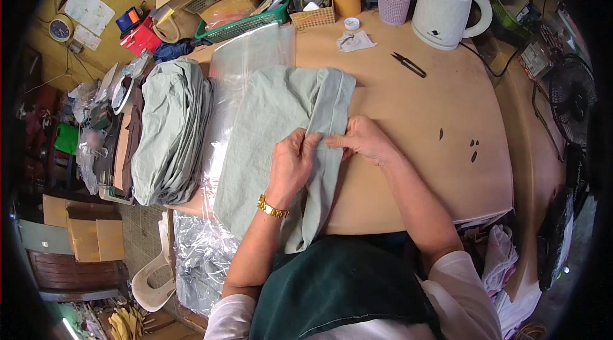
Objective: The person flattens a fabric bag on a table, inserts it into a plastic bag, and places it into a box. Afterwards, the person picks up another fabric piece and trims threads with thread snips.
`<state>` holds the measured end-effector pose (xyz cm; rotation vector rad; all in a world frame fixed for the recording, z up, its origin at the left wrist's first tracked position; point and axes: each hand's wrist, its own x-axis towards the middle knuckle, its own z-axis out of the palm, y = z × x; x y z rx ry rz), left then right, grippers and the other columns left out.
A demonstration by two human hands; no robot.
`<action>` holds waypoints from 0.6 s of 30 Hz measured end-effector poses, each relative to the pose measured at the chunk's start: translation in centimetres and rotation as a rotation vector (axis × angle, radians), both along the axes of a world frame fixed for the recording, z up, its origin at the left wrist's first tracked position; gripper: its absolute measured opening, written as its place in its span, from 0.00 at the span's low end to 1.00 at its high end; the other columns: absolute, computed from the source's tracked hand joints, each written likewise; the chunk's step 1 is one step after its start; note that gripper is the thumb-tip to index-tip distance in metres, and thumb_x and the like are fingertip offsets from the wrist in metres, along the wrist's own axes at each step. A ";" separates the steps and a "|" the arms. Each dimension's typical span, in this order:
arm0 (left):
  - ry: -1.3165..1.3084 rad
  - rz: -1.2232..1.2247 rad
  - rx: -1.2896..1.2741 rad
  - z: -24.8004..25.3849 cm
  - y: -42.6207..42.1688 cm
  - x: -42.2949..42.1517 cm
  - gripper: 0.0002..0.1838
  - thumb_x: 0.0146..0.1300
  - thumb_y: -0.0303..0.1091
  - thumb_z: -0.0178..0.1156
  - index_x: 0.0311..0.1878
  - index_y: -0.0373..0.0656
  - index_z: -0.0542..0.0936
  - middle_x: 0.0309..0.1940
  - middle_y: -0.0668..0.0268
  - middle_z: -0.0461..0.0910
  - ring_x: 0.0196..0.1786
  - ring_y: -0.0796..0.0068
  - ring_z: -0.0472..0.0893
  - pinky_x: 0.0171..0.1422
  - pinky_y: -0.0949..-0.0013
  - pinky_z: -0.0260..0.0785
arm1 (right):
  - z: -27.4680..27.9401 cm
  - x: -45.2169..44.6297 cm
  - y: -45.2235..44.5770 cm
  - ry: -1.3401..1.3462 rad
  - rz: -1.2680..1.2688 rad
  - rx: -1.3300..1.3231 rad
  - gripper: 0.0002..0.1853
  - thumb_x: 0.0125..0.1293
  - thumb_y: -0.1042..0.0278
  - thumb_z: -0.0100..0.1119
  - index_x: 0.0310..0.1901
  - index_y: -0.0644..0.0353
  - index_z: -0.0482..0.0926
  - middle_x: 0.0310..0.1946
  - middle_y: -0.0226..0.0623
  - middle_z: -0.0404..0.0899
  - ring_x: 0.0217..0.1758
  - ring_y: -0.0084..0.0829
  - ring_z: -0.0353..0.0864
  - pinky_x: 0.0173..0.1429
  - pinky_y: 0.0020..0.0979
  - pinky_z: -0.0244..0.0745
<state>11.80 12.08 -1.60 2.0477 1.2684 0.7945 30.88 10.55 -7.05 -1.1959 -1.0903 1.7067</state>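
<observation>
A pale grey-green folded cloth garment [265, 120] lies on the brown table, its lower end hanging over the front edge. Along its right side runs a stitched, folded band. My left hand [295, 156], below a gold wristwatch [272, 207], has thumb and fingers closed on the inner side of this band. From the right, my right hand [364, 139] pinches the band's outer edge between thumb and fingers. The two hands are close together, thumbs nearly meeting. Partly under the garment lie clear plastic bags [220, 110].
A stack of similar folded garments [169, 136] stands at the left. Black thread snips [408, 65] lie on the table [408, 104] beyond my right hand. At the back are a white electric kettle [444, 11], a pink cup [394, 5], and a green basket [246, 26].
</observation>
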 end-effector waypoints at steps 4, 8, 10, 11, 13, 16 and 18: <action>-0.003 0.011 0.032 0.8 -1.3 -0.3 0.19 0.67 0.38 0.62 0.25 0.32 0.73 0.14 0.53 0.65 0.21 0.68 0.57 0.25 0.62 0.59 | 1.1 -1.0 -0.1 0.138 -0.231 0.089 0.13 0.59 0.64 0.72 0.40 0.63 0.83 0.31 0.31 0.84 0.30 0.21 0.82 0.30 0.24 0.76; 0.035 -0.026 -0.184 -0.4 0.1 -1.2 0.17 0.64 0.38 0.65 0.30 0.32 0.76 0.15 0.59 0.68 0.21 0.76 0.63 0.26 0.66 0.62 | 1.1 -1.0 -0.4 0.186 -0.212 0.055 0.12 0.57 0.69 0.72 0.42 0.62 0.83 0.33 0.30 0.85 0.29 0.20 0.81 0.30 0.23 0.74; -0.076 -0.047 -0.285 -0.3 -0.1 -1.1 0.16 0.63 0.38 0.66 0.32 0.32 0.76 0.15 0.61 0.69 0.22 0.78 0.64 0.27 0.67 0.63 | 1.0 -1.0 -0.4 0.151 -0.239 0.095 0.13 0.58 0.69 0.72 0.42 0.63 0.83 0.33 0.31 0.85 0.30 0.21 0.81 0.32 0.23 0.75; -0.128 -0.047 -0.275 0.2 -0.5 -0.9 0.17 0.62 0.39 0.67 0.32 0.33 0.76 0.16 0.63 0.67 0.23 0.80 0.63 0.26 0.68 0.61 | 1.0 -0.8 -0.2 0.114 -0.263 0.138 0.13 0.58 0.69 0.71 0.43 0.63 0.83 0.34 0.32 0.85 0.30 0.21 0.81 0.33 0.24 0.76; -0.174 -0.049 -0.269 1.7 -1.6 -0.8 0.18 0.61 0.39 0.69 0.32 0.33 0.75 0.17 0.66 0.65 0.24 0.82 0.62 0.26 0.70 0.59 | 0.3 -0.7 0.3 0.190 -0.334 0.135 0.15 0.59 0.68 0.71 0.45 0.63 0.82 0.36 0.32 0.85 0.33 0.21 0.82 0.36 0.24 0.77; 0.197 -0.124 -0.087 2.9 -3.0 -1.4 0.19 0.59 0.39 0.70 0.31 0.33 0.74 0.17 0.64 0.64 0.24 0.80 0.63 0.26 0.68 0.60 | 0.8 -0.9 0.1 0.353 -0.390 0.074 0.16 0.60 0.69 0.70 0.48 0.65 0.80 0.39 0.33 0.84 0.38 0.21 0.82 0.40 0.26 0.79; 0.200 -0.029 -0.138 2.4 -2.8 -1.7 0.20 0.57 0.40 0.71 0.29 0.32 0.73 0.17 0.63 0.65 0.24 0.78 0.63 0.26 0.67 0.61 | 1.7 -1.2 -0.4 0.441 -0.369 0.020 0.16 0.60 0.70 0.70 0.48 0.66 0.79 0.41 0.34 0.84 0.40 0.23 0.83 0.42 0.28 0.79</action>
